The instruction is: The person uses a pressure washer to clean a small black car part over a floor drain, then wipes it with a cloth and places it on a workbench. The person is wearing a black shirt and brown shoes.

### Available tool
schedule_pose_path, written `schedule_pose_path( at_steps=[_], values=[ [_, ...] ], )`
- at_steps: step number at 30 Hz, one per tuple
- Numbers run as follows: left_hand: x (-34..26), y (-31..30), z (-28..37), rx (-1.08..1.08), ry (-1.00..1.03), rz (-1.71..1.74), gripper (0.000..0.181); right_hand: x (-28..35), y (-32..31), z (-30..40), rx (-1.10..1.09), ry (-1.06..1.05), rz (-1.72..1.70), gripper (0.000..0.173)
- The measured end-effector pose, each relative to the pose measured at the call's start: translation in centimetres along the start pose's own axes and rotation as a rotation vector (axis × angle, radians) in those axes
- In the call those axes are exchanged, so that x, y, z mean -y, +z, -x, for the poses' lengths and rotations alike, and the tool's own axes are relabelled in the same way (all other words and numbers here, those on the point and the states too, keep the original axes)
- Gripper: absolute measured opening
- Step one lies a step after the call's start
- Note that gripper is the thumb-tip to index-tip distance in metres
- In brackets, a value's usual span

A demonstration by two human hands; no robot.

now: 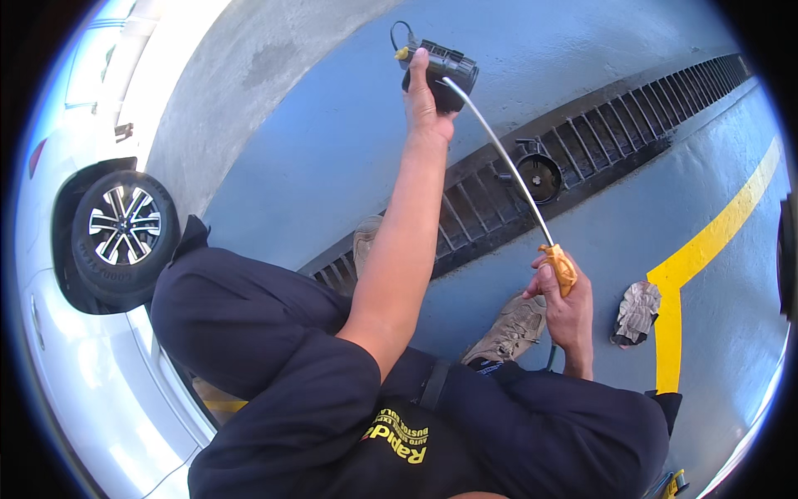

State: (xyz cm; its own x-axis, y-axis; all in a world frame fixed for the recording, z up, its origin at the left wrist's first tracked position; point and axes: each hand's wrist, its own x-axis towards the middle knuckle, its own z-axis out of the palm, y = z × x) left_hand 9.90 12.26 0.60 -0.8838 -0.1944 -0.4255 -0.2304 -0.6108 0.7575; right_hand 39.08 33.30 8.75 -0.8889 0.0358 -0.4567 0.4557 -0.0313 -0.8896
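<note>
My left hand (427, 103) grips a black plastic automotive part (446, 62), apparently a housing, held out above the blue floor. A thin dark wire (399, 26) loops from its end, beside a yellow connector (401, 53). In my right hand (567, 305) is an air blow gun (562, 271) with an orange handle and a long, bent metal tube (502, 150). The tube's tip overlaps the black part in view; whether they touch I cannot tell. Below my right wrist a dark green hose (552, 358) shows. Under the tube, a round black plastic piece (537, 179) sits on the drain grate.
A metal drain grate (623, 115) crosses the blue floor diagonally. Right of my shoe (508, 327) lies a crumpled grey piece (637, 312) beside a yellow floor line (669, 330). On the left stands a light-coloured vehicle (81, 387) with its wheel (124, 226) near my knee.
</note>
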Motion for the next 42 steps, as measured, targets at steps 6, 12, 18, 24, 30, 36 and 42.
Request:
schedule_pose_path(
  at_steps=[6,12,18,24,30,36,42],
  values=[
    [-1.0,-0.2,-0.3,0.069,0.107,0.042,0.065,0.9,-0.7,-0.3,-0.039,0.039,0.135,0.029],
    [-1.0,0.8,0.5,0.11,0.175,-0.055,0.054,1.1,-0.6,-0.3,-0.073,0.044,0.168,0.033],
    [-0.4,0.9,0.9,0.097,0.083,0.015,0.048,0.8,-1.2,-0.2,-0.168,0.041,0.155,0.034],
    [0.4,1.1,0.5,0.057,0.002,-0.035,0.074,1.1,-1.5,0.4,-0.155,0.035,0.214,0.032],
    [-0.3,-0.9,0.2,0.072,-0.094,0.008,0.082,0.7,-1.8,0.8,-0.123,0.054,0.167,0.033],
    [-0.8,-0.8,0.0,0.027,-0.11,-0.052,0.073,1.2,-1.7,1.1,-0.027,0.101,0.194,0.035],
    [-1.3,-1.4,-0.5,0.129,-0.317,0.09,0.062,1.2,-1.7,1.0,0.032,0.122,0.131,0.039]
  ],
)
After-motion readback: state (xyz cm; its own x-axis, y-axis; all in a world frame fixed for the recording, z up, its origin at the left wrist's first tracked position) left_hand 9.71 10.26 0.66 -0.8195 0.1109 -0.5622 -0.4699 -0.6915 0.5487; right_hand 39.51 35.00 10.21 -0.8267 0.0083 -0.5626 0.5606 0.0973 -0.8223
